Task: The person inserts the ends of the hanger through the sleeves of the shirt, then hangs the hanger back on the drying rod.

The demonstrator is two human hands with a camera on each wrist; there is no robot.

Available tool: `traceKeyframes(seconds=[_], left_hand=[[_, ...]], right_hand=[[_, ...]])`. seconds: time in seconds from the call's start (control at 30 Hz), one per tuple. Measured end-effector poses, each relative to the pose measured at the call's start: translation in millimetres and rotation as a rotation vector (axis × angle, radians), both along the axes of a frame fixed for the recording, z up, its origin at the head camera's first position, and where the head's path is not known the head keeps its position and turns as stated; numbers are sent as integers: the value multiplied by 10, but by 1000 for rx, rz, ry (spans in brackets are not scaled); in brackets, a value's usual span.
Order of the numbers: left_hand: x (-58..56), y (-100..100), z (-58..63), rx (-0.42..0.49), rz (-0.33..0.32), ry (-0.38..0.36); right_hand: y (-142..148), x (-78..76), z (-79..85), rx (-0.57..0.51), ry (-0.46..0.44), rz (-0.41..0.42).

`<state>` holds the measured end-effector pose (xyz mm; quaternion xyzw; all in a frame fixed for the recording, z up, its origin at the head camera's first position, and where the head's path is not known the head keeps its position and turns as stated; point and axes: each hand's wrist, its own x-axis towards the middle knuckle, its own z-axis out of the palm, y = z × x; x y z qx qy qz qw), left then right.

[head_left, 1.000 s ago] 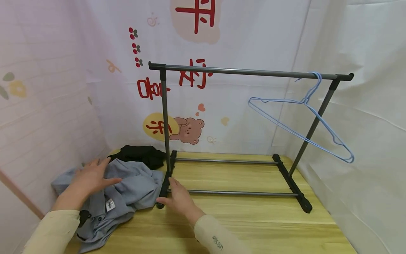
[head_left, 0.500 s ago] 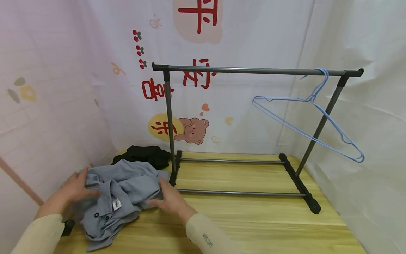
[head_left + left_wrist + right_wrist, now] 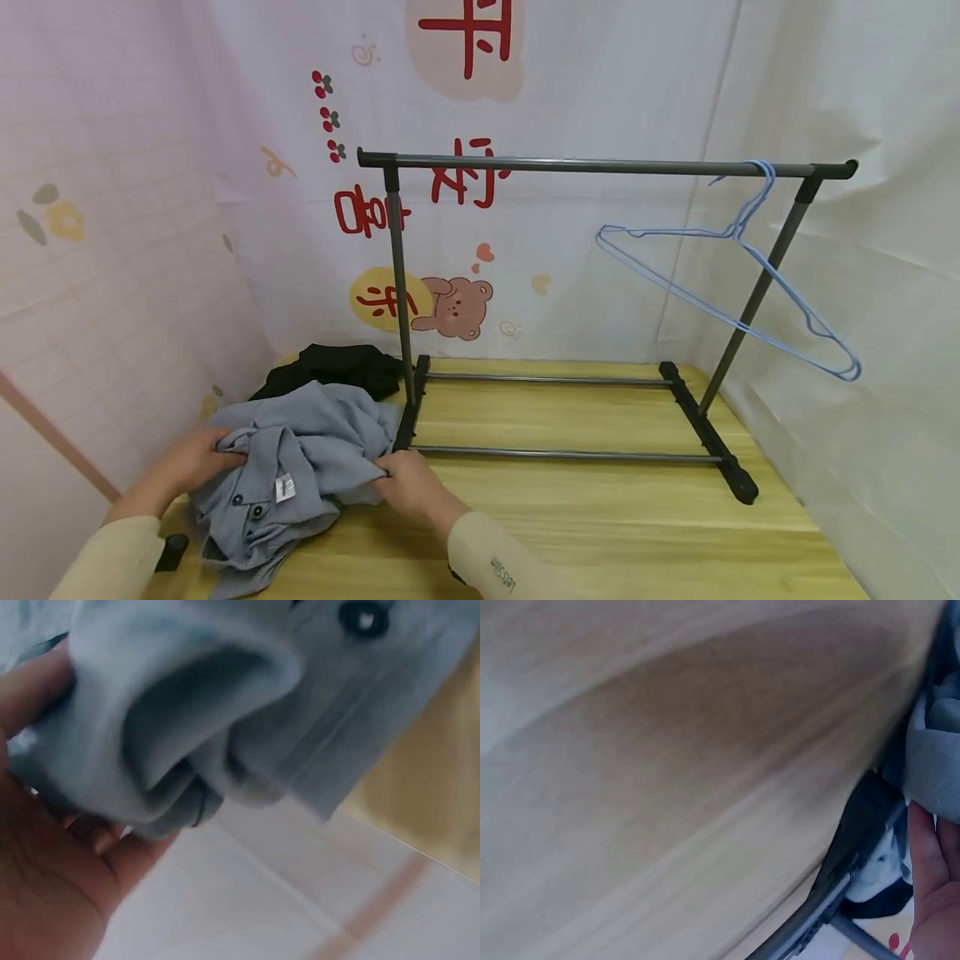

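Note:
A crumpled grey-blue shirt [image 3: 322,437] with dark buttons and a white label lies at the left of the table. At its left side my left hand [image 3: 191,462] grips a fold; in the left wrist view the thumb and fingers close round the bunched cloth [image 3: 165,712]. My right hand [image 3: 412,483] pinches the shirt's right side, near the foot of the rack. The right wrist view catches only part of this hand [image 3: 934,900], with its fingers at the grey cloth [image 3: 934,761].
Behind the shirt is a black garment [image 3: 337,371]. A dark metal clothes rack [image 3: 570,164] stands to the right, with blue hangers [image 3: 735,233] on its bar's right end. White printed sheets [image 3: 585,83] surround the wooden table [image 3: 600,533].
Both hands have closed on the shirt, the right hand coming left from the rack's foot. The shirt has been pulled together and its left side drawn inward.

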<state>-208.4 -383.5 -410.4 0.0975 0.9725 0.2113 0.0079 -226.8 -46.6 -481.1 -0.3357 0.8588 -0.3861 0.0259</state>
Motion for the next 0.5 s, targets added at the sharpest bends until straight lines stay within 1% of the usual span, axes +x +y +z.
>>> traceKeyframes(seconds=[0.07,0.1,0.17,0.2,0.3,0.4,0.5], left_hand=[[0,90,137,64,-11,42],[-1,151,207,107,-16,46],[10,307,342,170,-24,67],[14,398,398,199,-31,83],[30,698,540,270,-45,105],[16,1001,612,331,-70,138],[-39,1307,662,387,-95,131]], right_hand=[[60,7,42,-127,-144,-22],[92,9,66,-179,-202,-36],[166,8,122,-268,-304,-58],[206,4,150,-306,-339,-63],[356,-17,238,-374,-375,-64],[533,-44,340,-440,-405,-62],[724,-85,462,-477,-423,-82]])
